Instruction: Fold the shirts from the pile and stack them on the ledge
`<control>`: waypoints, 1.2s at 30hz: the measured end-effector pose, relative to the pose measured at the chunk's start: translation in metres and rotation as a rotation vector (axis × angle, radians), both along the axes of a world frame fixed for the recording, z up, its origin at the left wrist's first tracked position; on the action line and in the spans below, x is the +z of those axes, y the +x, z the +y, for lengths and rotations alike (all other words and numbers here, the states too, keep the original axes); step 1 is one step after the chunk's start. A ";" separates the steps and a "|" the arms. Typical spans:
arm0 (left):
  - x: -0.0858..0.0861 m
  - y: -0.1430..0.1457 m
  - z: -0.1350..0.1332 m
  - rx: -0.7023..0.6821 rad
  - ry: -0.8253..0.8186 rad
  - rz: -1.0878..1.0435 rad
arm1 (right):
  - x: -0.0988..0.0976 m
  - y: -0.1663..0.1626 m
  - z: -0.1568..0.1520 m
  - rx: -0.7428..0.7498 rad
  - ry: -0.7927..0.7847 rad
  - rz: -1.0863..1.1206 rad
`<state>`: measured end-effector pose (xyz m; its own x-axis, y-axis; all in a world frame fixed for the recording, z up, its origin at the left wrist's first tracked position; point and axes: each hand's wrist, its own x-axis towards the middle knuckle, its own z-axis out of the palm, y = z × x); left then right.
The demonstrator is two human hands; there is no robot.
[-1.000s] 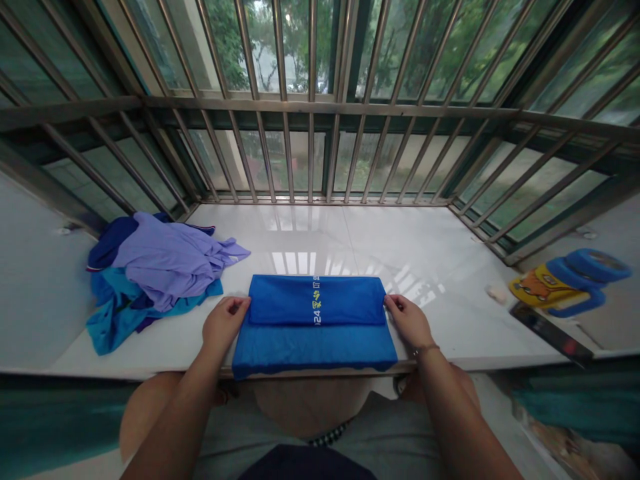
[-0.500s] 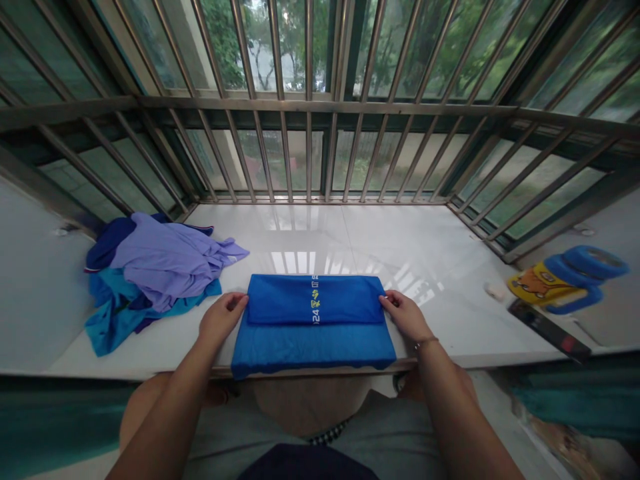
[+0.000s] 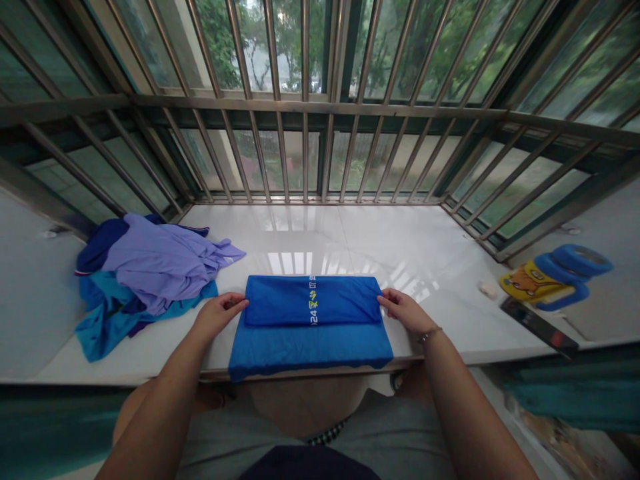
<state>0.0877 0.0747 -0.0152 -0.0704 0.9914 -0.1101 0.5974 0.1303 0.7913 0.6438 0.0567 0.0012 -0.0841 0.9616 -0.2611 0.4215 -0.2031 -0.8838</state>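
A bright blue shirt [image 3: 310,327] with yellow and white print lies folded on the white marble sill [image 3: 380,247], its top part doubled over toward me. My left hand [image 3: 216,315] pinches the left end of the folded layer. My right hand [image 3: 404,311] pinches the right end of the same layer. Both hands rest low on the sill, fingers closed on the fabric edge.
A heap of clothes [image 3: 145,267], lilac on top of teal and navy, lies at the sill's left. Metal window bars [image 3: 305,133] fence the back and sides. A yellow and blue wall sticker [image 3: 555,280] sits at the right. The sill's front edge is just below the shirt.
Both hands stay at the ends of the fold, having crept slightly away from me. The view has shifted a little; the shirt lies the same.
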 end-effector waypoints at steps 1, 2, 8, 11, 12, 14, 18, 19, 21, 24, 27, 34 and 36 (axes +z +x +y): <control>0.002 0.000 0.000 -0.004 -0.009 -0.006 | 0.003 0.000 0.000 0.025 -0.015 0.004; 0.003 0.000 0.001 -0.008 -0.015 -0.010 | 0.005 0.001 0.000 0.046 -0.023 0.007; 0.008 0.000 0.004 -0.013 0.005 0.004 | 0.002 0.004 0.002 0.080 -0.006 0.028; 0.004 -0.002 0.005 0.003 0.032 0.011 | -0.004 0.005 0.003 0.071 0.001 0.009; 0.002 -0.003 0.005 0.002 0.035 0.015 | -0.005 0.006 0.003 0.067 0.004 -0.005; -0.003 -0.004 0.006 0.003 0.041 0.031 | -0.008 0.007 0.001 0.054 0.016 -0.035; -0.013 -0.006 0.006 0.014 0.049 0.055 | -0.012 0.009 -0.002 0.025 0.040 -0.057; -0.015 -0.007 0.006 0.014 0.051 0.057 | -0.014 0.009 -0.002 0.015 0.044 -0.055; -0.016 -0.007 0.005 0.011 0.053 0.064 | -0.017 0.009 -0.001 -0.005 0.043 -0.049; -0.015 -0.005 0.002 0.017 0.056 0.069 | -0.022 0.008 0.002 -0.046 0.030 -0.036; -0.010 -0.001 0.000 0.044 0.053 0.091 | -0.026 0.005 0.005 -0.077 0.027 -0.036; -0.007 0.003 -0.001 0.068 0.060 0.144 | -0.029 -0.004 -0.003 -0.149 0.205 -0.273; -0.008 0.002 -0.001 0.070 0.062 0.147 | -0.029 -0.009 -0.007 -0.205 0.252 -0.357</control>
<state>0.0897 0.0734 -0.0235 -0.1503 0.9881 -0.0320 0.6987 0.1291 0.7036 0.6349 0.0495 -0.0282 0.1660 0.9861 0.0040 0.6811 -0.1117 -0.7236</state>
